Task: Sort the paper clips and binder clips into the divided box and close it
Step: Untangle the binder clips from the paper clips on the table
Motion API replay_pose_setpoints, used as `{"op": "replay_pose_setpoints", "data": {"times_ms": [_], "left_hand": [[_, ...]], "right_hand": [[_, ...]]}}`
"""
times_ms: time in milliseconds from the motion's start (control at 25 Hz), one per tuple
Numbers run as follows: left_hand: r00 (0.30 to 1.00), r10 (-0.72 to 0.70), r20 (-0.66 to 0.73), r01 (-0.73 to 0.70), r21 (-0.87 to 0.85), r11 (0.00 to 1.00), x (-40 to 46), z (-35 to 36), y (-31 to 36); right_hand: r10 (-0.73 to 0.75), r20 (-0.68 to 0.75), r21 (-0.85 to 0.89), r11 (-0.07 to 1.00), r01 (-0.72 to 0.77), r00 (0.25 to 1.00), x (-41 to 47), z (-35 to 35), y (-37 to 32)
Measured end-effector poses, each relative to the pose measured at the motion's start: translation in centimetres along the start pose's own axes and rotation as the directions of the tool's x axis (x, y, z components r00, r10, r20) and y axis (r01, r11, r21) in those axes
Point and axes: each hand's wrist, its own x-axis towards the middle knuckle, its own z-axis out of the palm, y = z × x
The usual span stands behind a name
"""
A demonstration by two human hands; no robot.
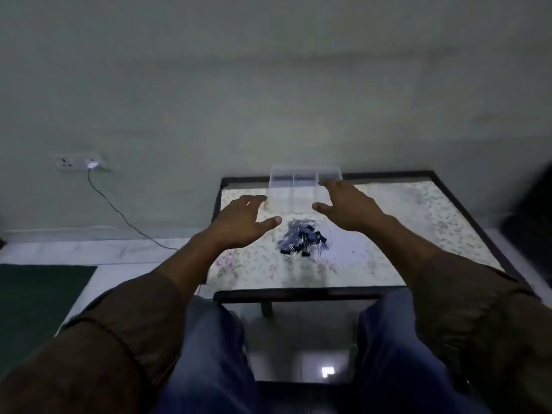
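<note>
Lying heaped, black binder clips (301, 242), tangled paper clips (324, 249)

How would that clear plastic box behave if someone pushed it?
The clear box looks thin-walled and empty, so probably light. On the smooth table it would likely slide rather than tip. Its upright lid might wobble.

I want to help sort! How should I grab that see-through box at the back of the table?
Hold the clear divided box by its two short ends, one hand per side. It lies wide across the table, beyond the clip pile, and both hands already flank it, open.
</note>
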Motion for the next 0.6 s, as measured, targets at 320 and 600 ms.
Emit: {"op": "replay_pose_setpoints", "data": {"times_ms": [320,600], "left_hand": [[0.964,-0.04,0.264,0.06,-0.071,0.996,10.9,12.8,-4.0],[0.932,-0.147,0.331,0.108,0.132,0.985,15.4,21.2,-6.2]], "right_hand": [[0.123,0.198,0.024,0.991,-0.13,0.973,6.8,13.8,8.2],[0.193,0.221,0.006,0.98,-0.199,0.956,10.5,20.6,13.1]]}}
